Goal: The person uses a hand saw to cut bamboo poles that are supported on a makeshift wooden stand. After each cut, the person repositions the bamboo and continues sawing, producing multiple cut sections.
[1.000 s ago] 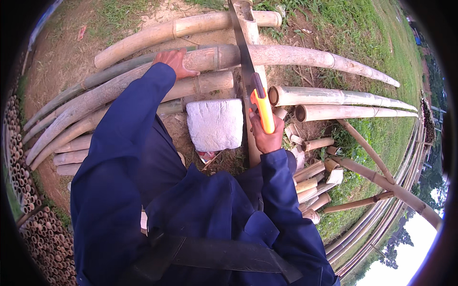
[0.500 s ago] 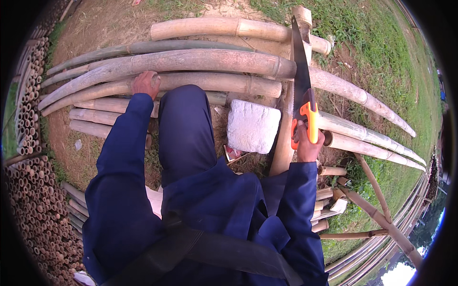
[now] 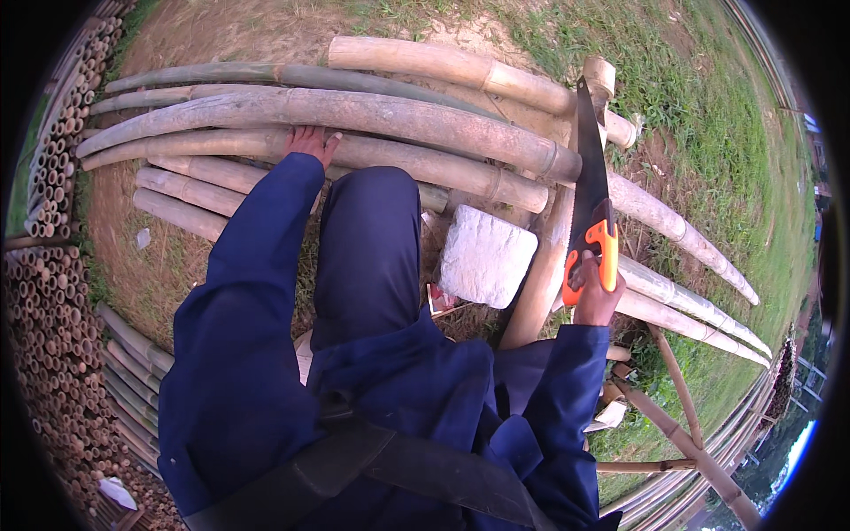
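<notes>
My right hand (image 3: 598,292) is closed around the orange and black handle of a handsaw (image 3: 591,168). The dark blade points away from me, beside the cut-looking end of a thick bamboo pole (image 3: 390,113). To the left, my left hand (image 3: 310,143) lies with fingers spread on a nearer bamboo pole (image 3: 425,161), its fingertips close to the thick one. My bent knee (image 3: 370,208) is against the poles. Under the right ends of the poles runs a bamboo support (image 3: 544,265), partly behind the saw.
A white block (image 3: 489,257) sits right of my knee. Shorter poles (image 3: 190,190) lie at the left, and another pole (image 3: 452,66) lies beyond. Stacked bamboo (image 3: 53,345) fills the left edge. Long poles (image 3: 691,226) stretch over grass at the right, near a slanted bamboo frame (image 3: 686,434).
The view has shifted, so the poles appear turned slightly clockwise. My left hand has moved right along the pole and its fingers have spread. The saw stays in my right hand.
</notes>
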Available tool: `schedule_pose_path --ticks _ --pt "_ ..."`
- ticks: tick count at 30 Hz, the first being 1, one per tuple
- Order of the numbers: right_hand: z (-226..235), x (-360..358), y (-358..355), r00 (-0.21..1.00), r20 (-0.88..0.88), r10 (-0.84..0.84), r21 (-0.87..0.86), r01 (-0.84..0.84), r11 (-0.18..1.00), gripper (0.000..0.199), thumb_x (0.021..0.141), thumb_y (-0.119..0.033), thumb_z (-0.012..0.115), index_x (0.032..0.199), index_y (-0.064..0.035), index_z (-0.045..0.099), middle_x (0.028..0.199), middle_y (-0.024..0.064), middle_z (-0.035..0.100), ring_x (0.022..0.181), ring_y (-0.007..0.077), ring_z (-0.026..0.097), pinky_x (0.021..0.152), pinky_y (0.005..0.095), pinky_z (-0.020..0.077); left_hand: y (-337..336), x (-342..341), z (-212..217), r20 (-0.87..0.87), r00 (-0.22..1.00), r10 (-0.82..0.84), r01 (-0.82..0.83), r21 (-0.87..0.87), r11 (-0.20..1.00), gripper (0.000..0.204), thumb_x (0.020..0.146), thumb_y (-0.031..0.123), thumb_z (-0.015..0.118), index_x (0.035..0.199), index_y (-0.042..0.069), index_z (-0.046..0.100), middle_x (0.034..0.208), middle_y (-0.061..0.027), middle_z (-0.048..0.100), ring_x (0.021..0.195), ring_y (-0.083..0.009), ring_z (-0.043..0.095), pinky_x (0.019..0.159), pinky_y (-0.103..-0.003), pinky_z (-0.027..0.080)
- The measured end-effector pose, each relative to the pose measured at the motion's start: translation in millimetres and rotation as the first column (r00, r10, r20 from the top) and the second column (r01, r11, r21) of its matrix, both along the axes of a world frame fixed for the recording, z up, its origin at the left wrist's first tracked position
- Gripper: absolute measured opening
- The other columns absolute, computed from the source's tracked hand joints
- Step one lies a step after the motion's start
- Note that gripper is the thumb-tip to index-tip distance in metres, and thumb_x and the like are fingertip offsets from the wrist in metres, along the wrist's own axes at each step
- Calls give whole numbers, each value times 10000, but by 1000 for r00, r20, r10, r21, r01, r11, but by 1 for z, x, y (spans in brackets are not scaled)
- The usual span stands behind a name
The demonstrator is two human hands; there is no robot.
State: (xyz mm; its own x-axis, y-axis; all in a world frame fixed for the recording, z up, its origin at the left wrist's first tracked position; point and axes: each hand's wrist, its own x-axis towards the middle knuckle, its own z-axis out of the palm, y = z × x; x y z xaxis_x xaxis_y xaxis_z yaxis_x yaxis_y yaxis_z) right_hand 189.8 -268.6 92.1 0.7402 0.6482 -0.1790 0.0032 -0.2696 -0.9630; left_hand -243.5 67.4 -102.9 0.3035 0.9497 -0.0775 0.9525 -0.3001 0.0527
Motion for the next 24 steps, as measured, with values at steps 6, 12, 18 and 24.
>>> schedule_pose_path --ticks 6,12,18,24 --pt "5 -6 -7 999 51 -5 -11 6 1000 233 958 -49 654 735 -43 586 559 16 544 478 101 502 487 265 413 6 -8 4 3 997 -76 76 -14 997 684 1011 564 466 1431 27 520 1496 -211 493 1436 -386 389 1203 -509 285" --pt "35 2 15 999 33 -29 -59 31 998 175 944 -36 655 782 -26 589 561 21 532 463 103 496 466 268 385 11 -18 3 -4 985 -175 175 -19 984 604 1001 511 531 1368 32 567 1409 -209 561 1326 -386 499 1155 -470 361" --pt "26 4 4 999 44 -14 -79 18 997 189 941 -39 657 768 -27 583 561 16 526 476 107 502 477 272 392 -8 -33 17 121 954 -273 263 91 960 580 946 542 616 1249 48 601 1230 -153 606 1199 -359 554 1068 -480 427" --pt "23 -3 4 999 25 -39 -74 40 996 206 944 -55 657 754 -30 582 559 25 532 481 108 490 499 283 408 -13 -36 51 70 948 -310 304 86 949 604 824 513 757 1218 83 599 1199 -95 587 1164 -322 559 998 -474 448"
